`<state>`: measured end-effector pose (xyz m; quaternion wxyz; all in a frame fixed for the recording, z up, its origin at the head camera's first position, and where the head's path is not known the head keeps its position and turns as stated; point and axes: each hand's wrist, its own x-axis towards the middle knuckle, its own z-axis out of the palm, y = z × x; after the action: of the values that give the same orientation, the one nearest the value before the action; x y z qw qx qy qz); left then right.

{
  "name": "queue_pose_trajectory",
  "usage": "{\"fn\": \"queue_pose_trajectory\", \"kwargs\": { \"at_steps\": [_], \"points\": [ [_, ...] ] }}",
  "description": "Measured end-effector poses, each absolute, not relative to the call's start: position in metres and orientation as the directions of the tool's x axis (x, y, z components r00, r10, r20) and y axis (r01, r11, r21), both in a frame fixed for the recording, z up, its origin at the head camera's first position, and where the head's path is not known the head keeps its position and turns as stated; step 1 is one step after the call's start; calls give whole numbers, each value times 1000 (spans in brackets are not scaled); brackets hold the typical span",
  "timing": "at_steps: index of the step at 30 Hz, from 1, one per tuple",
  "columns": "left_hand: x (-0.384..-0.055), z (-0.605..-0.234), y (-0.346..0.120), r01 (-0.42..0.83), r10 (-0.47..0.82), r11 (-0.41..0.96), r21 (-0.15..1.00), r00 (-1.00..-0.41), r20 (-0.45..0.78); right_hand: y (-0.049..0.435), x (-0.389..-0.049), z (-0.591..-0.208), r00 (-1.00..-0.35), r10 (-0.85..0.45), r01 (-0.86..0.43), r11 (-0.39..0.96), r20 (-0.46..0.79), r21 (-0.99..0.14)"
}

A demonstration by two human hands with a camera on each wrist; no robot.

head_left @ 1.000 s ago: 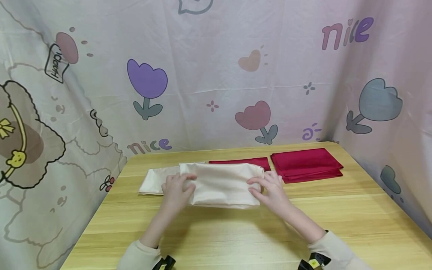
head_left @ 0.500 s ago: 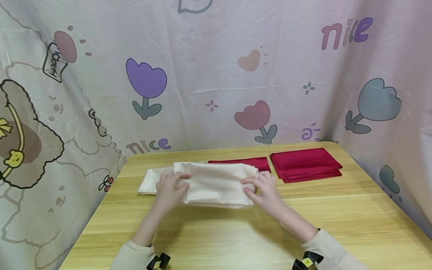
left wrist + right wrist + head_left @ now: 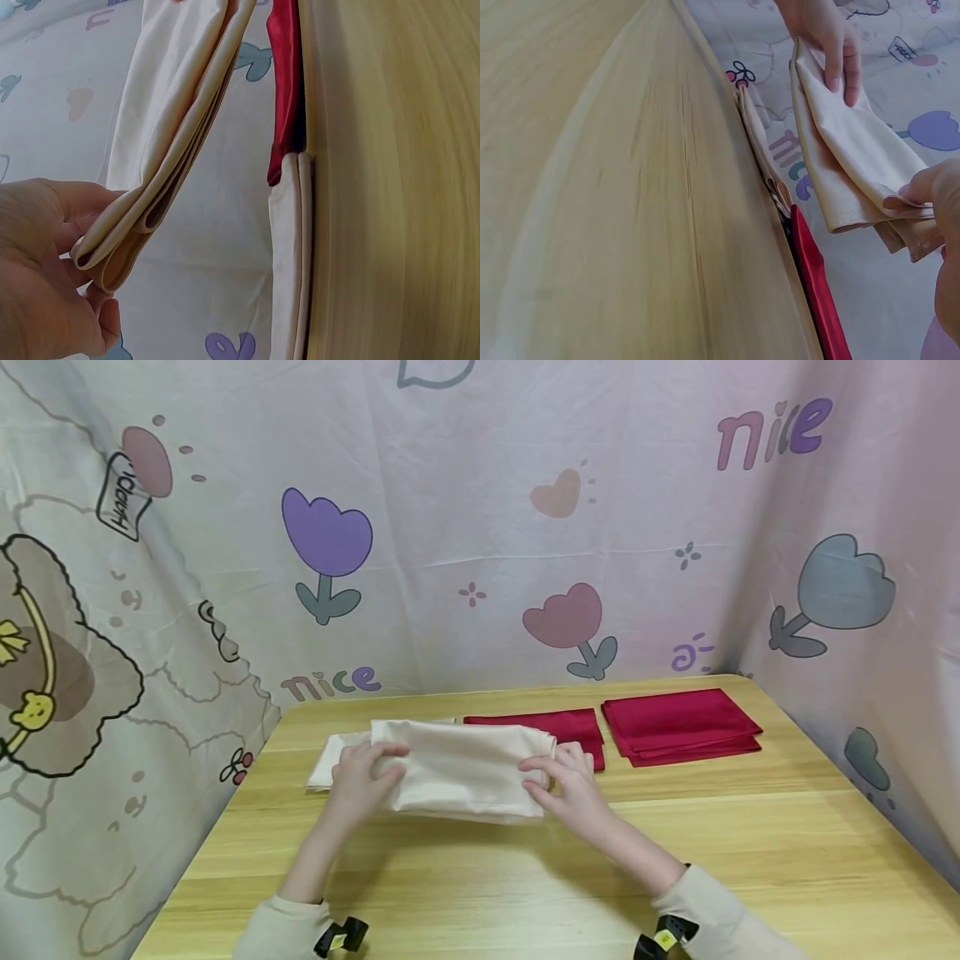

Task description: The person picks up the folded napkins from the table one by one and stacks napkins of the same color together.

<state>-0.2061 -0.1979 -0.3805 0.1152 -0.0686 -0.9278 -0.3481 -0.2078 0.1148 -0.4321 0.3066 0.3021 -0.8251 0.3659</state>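
Note:
A cream satin cloth (image 3: pixel 465 772), folded in layers into a rectangle, is held up above the table between both hands. My left hand (image 3: pixel 365 777) pinches its left edge, thumb and index finger in front. At the right edge my right hand (image 3: pixel 566 785) grips it the same way. In the left wrist view the folded layers of the cream cloth (image 3: pixel 161 161) hang in loops by the fingers. Behind it on the table lies another folded cream cloth (image 3: pixel 327 767), mostly covered from the head view. Beside that one is a folded red cloth (image 3: pixel 573 724), partly hidden.
A second folded red cloth (image 3: pixel 678 722) lies at the back right of the wooden table (image 3: pixel 480 893). A printed curtain (image 3: pixel 450 527) hangs behind the table and along both sides. Each wrist carries a black camera mount (image 3: pixel 341 937).
Both hands have moved left with the cream cloth, still holding its two edges. More of the middle red cloth now shows to its right. The cloths on the table have stayed put.

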Motion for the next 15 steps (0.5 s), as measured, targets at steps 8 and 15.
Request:
{"fn": "queue_pose_trajectory", "kwargs": {
  "at_steps": [8, 15],
  "points": [
    [-210, -386, -211, 227, 56, 749, 623, -958, 282, 105, -209, -433, -646, -280, -715, 546, 710, -436],
    [-211, -387, -218, 230, 58, 745, 626, -957, 284, 99, -210, -432, -642, -280, -719, 541, 713, -435]
  ]
}}
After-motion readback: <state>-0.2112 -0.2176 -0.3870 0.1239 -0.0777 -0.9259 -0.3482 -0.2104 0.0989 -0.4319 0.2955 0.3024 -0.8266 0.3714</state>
